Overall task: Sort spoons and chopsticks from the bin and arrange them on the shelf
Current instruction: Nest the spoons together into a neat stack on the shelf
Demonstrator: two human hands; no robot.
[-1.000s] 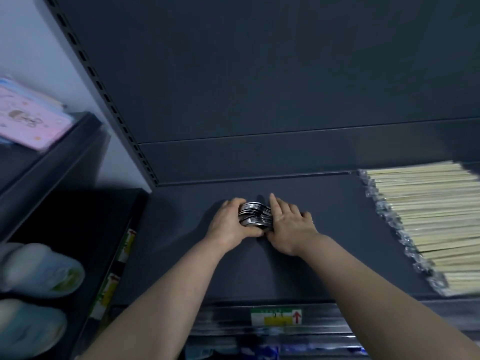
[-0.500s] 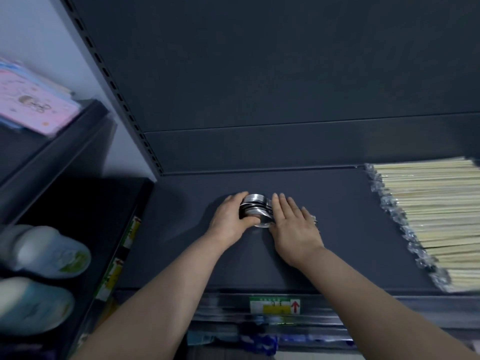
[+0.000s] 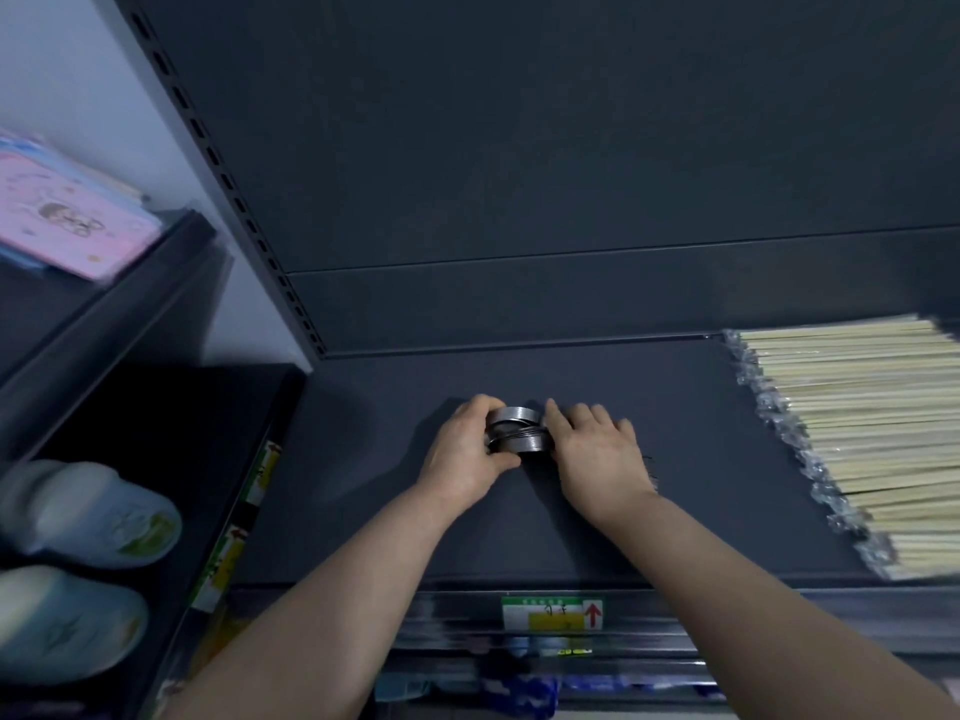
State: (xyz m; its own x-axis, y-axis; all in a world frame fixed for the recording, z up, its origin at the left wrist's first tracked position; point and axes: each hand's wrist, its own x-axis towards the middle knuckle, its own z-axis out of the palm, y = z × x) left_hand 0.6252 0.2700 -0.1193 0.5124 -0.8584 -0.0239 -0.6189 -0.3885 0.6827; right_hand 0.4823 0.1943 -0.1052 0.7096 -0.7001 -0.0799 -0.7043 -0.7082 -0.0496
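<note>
Seen from above, a person's two bare arms reach onto a dark grey shelf (image 3: 675, 511). Near its middle sits a stack of metal spoons (image 3: 519, 433), bowls nested together. The left hand (image 3: 467, 454) grips the stack's left side, fingers curled round its far edge. The right hand (image 3: 597, 454) lies flat with straight fingers, its inner edge touching the stack's right side (the spoon handles are mostly hidden beneath it). Well apart, at the shelf's right end, lie wrapped chopsticks (image 3: 857, 423) in a neat row. A green and yellow price label (image 3: 553, 613) marks the front edge. The neighbouring unit on the left holds pale blue slippers (image 3: 78, 511) and, higher up, a pink box (image 3: 67, 215)
</note>
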